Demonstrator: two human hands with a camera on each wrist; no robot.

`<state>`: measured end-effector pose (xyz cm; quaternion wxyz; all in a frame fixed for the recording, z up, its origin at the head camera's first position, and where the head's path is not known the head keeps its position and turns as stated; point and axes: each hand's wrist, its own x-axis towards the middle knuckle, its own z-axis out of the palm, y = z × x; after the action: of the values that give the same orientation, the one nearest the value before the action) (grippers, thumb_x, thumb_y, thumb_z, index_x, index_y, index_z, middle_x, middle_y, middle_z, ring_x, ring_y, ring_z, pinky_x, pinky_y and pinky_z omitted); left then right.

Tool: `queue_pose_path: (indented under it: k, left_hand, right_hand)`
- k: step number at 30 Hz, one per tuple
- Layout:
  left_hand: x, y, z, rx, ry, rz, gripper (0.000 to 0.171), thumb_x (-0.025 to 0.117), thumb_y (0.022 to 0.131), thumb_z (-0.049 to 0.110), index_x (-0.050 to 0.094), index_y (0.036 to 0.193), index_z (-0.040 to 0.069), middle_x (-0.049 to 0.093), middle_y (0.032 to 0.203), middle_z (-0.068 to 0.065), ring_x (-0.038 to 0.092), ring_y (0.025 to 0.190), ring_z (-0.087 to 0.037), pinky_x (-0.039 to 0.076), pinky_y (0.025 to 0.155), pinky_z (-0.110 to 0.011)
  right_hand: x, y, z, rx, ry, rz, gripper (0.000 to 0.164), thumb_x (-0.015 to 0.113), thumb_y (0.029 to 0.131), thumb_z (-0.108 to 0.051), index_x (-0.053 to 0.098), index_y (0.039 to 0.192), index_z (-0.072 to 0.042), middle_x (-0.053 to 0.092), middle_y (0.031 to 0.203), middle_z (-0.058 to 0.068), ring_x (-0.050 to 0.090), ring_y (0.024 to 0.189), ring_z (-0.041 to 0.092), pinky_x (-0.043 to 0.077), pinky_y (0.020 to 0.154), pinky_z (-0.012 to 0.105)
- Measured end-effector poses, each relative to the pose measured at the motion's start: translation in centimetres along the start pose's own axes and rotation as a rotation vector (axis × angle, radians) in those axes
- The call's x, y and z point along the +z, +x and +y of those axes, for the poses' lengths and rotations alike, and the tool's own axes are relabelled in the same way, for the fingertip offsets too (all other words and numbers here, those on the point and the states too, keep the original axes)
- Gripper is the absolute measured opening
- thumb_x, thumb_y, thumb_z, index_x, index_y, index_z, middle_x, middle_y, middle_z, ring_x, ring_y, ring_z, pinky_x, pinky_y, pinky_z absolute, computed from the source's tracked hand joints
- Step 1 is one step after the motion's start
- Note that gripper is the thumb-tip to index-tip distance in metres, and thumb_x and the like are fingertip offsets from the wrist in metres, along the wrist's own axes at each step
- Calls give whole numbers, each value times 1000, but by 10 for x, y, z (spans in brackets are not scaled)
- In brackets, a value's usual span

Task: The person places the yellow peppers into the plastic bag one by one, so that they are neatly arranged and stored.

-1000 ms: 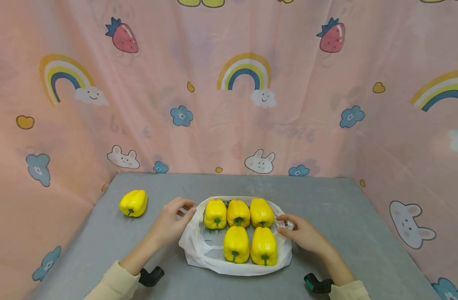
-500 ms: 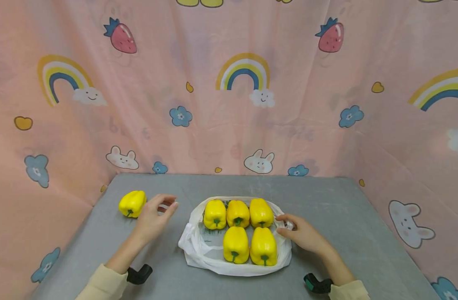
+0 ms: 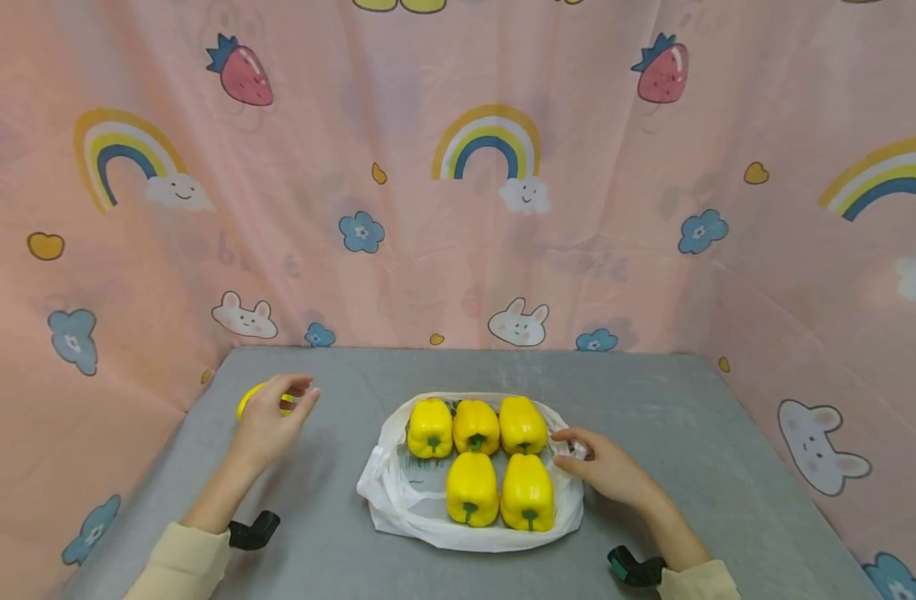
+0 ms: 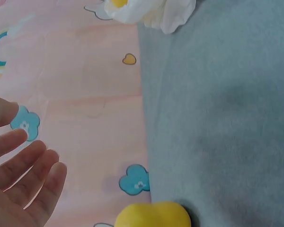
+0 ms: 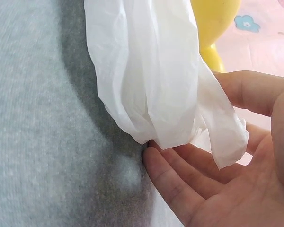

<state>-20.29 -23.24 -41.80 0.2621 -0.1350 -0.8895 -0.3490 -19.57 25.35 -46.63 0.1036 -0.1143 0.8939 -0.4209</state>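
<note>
My left hand (image 3: 268, 423) is over the left part of the table, its fingers apart and holding nothing. It partly covers a lone yellow bell pepper (image 3: 246, 402) in the head view; the left wrist view has the pepper's top (image 4: 154, 216) at its lower edge, apart from the fingertips. A white plastic bag (image 3: 382, 492) lies spread open at the middle, with several yellow bell peppers (image 3: 473, 489) inside in two rows. At the bag's right rim, my right hand (image 3: 606, 468) holds the plastic, thumb on the inner side and fingers (image 5: 173, 182) beneath the drooping handle.
The grey table (image 3: 653, 400) is bordered by a pink curtain (image 3: 427, 275) at the back and both sides. Inside the bag, the front row has a gap at its left end. A black wrist device (image 3: 255, 531) sits on each wrist.
My left hand has moved left from the bag's left rim to the lone bell pepper, now partly covering it. The right hand and the bag's peppers have stayed in place.
</note>
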Motion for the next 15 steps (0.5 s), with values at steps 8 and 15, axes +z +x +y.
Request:
queue_pose_path:
  k: [8,15]
  left_hand:
    - [-14,1,-16,-40,16,27,26,70,98,13,68,116,-4,68,109,-19,66,97,-32,47,78,-9]
    - [-24,6,-35,-90,30,30,27,65,100,13,65,118,-7,66,112,-22,63,100,-35,36,78,1]
  right_hand:
    - [0,-1,-1,-8,-6,-3,44,67,99,-30,62,135,-5,58,139,19,58,113,30,52,84,41]
    - [0,0,-1,-11,-6,-3,43,67,99,-29,62,135,-5,58,139,19,58,111,29,51,83,40]
